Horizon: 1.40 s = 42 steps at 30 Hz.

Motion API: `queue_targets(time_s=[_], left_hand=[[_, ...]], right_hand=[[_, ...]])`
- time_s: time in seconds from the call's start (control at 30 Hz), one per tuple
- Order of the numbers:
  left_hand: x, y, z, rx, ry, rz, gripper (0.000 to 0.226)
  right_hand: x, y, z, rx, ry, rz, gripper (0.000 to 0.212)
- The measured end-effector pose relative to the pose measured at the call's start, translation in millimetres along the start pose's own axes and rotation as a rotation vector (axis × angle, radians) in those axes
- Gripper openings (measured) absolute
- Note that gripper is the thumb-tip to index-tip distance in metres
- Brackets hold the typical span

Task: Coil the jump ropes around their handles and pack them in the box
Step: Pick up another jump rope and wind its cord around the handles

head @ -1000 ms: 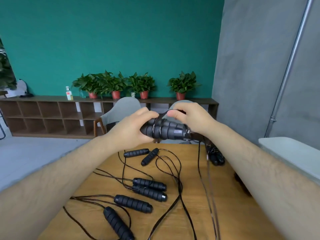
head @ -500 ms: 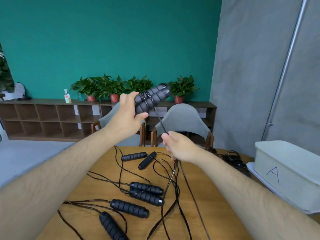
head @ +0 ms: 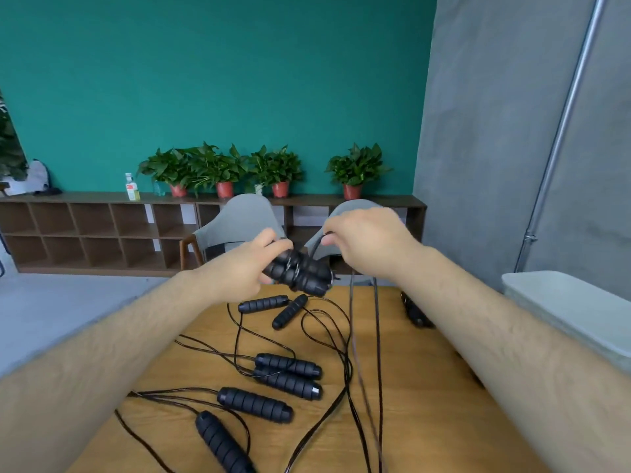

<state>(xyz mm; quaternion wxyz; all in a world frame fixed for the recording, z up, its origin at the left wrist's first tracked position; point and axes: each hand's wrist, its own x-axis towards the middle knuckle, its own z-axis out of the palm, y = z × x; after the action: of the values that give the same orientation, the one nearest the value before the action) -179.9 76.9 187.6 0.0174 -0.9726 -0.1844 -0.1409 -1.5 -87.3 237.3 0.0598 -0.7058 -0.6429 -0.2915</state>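
Note:
My left hand (head: 244,269) grips a pair of black ribbed jump rope handles (head: 302,273) held side by side above the table, with a few turns of rope around them. My right hand (head: 367,237) pinches the black rope (head: 351,312) just above the handles; its loose length hangs down to the table. Several more black handles lie on the wooden table (head: 426,404) among loose rope: one pair (head: 273,307) at the far side, one pair (head: 288,370) in the middle, another pair (head: 239,421) nearer me. The grey box (head: 566,308) stands at the right edge.
A coiled black rope bundle (head: 415,310) lies on the table partly behind my right forearm. Two grey chairs (head: 242,216) stand at the table's far side. A low wooden shelf (head: 85,230) with potted plants runs along the green wall.
My left hand has lowered the handle pair from head height to just above the table. My right hand has come up from below, carrying the rope over the handles.

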Motion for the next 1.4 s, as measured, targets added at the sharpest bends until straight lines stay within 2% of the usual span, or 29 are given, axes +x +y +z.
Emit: queue_targets(time_s=[0.1, 0.2, 0.4, 0.5, 0.57, 0.63, 0.8, 0.9, 0.97, 1.13, 1.23, 1.3, 1.4], left_hand=[[-10, 11, -11, -0.227, -0.036, 0.075, 0.065], [-16, 21, -22, -0.428, -0.029, 0.128, 0.058], [-18, 23, -31, -0.585, 0.052, 0.118, 0.059], [-18, 22, -35, -0.765, 0.100, 0.073, 0.063], [-17, 26, -37, -0.861, 0.152, 0.040, 0.065], [-15, 28, -39, -0.931, 0.195, 0.005, 0.068], [-5, 28, -45, -0.994, 0.369, -0.121, 0.060], [4, 23, -46, -1.058, 0.485, -0.237, 0.061], [9, 12, -51, -1.031, 0.517, -0.283, 0.063], [12, 17, -55, -0.557, 0.483, -0.227, 0.048], [17, 15, -53, -0.485, 0.512, -0.269, 0.046], [19, 4, -51, -0.370, 0.533, -0.297, 0.041], [16, -7, -38, -0.161, 0.503, -0.331, 0.049]], right_hand=[[1, 20, 3, -0.017, 0.068, -0.014, 0.016], [-4, 27, 13, 0.154, 0.081, -0.012, 0.022], [-7, 30, 36, 0.646, -0.127, 0.101, 0.009], [-9, 24, 35, 0.866, -0.160, 0.120, 0.011], [-11, 17, 29, 0.888, -0.162, 0.109, 0.026], [-13, 14, 28, 0.870, -0.220, 0.137, 0.033], [-18, 1, 36, 0.823, -0.327, 0.152, 0.034], [-24, -10, 42, 0.773, -0.377, 0.102, 0.024], [-29, -15, 49, 0.753, -0.430, 0.110, 0.024], [-33, -25, 66, 0.770, -0.420, 0.223, 0.019], [-34, -37, 66, 0.903, -0.411, 0.292, 0.021], [-34, -46, 59, 0.935, -0.357, 0.322, 0.022], [-30, -58, 38, 0.766, -0.163, 0.243, 0.030]])
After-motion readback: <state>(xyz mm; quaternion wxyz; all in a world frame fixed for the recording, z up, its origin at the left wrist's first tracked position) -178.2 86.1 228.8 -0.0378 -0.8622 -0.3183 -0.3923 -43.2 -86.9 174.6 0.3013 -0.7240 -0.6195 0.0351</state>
